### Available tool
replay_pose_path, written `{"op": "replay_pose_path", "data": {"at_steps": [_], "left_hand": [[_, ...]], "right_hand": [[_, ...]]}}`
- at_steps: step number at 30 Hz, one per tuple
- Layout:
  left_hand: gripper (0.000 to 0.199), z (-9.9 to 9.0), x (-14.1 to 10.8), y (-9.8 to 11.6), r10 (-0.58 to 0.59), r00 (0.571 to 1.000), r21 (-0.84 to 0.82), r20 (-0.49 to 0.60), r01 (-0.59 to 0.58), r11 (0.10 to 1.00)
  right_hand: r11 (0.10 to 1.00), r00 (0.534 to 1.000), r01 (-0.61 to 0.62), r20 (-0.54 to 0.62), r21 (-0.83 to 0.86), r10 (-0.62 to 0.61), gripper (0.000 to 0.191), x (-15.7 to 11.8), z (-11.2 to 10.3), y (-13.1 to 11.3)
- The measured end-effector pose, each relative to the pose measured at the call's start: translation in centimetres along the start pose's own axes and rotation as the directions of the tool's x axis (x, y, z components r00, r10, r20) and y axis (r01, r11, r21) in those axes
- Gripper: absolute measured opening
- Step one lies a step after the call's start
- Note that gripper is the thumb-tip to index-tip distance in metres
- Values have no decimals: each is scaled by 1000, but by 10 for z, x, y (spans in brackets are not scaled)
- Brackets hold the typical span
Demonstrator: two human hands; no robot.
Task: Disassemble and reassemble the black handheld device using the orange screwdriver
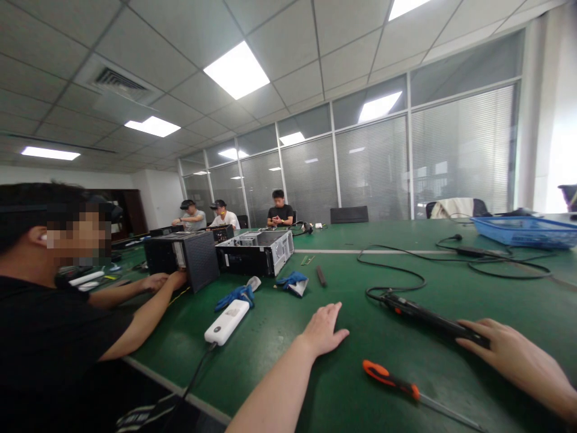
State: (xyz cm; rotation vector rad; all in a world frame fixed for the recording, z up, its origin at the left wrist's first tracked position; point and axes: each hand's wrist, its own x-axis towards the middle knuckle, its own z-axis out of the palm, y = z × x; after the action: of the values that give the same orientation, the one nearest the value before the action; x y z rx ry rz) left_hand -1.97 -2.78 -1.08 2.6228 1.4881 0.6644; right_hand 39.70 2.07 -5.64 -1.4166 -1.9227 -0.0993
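Observation:
My left hand (322, 331) lies on the green table (347, 397), thumb and fingers apart, holding nothing. At the right, my right hand (507, 349) grips the near end of a long black corded tool (424, 316) between thumb and fingers. That tool lies along the tabletop, an orange-red button showing near its far end, which I cannot make out clearly. Between my hands, closer to me, lies an orange-and-black handled screwdriver (392, 380). Beyond my left hand are a small dark brown bar (321, 276) and a blue-and-white work glove (294, 282).
A white power strip-like box (228, 322) with a cable lies left, beside another glove (237, 296). Computer cases (256, 252) stand behind; a co-worker (54, 325) reaches into one. A black cord (406, 249) loops toward a blue basket (527, 233). Several people sit farther back.

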Motion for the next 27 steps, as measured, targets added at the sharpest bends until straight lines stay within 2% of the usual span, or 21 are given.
{"op": "replay_pose_path", "data": {"at_steps": [3,6,11,15,19,27], "left_hand": [[83,-4,0,8,33,999,-3,-36,-33,999],[84,-11,-1,18,120,990,17,-72,-119,993],[74,-21,1,32,269,962,42,-53,-267,963],[60,-22,3,36,322,947,12,-10,-322,947],[54,-22,4,35,304,953,-29,-7,-304,952],[55,-25,2,27,251,968,-60,-27,-252,966]], "right_hand": [[998,993,0,114,65,-7,38,-2,3,-32],[996,984,33,170,86,-48,44,-4,3,-61],[989,957,99,261,107,-124,40,-9,-5,-109],[976,934,160,298,150,-199,39,-10,-15,-139],[971,931,176,294,164,-219,39,-10,-21,-149],[967,917,190,320,172,-237,40,-7,-26,-144]]}}
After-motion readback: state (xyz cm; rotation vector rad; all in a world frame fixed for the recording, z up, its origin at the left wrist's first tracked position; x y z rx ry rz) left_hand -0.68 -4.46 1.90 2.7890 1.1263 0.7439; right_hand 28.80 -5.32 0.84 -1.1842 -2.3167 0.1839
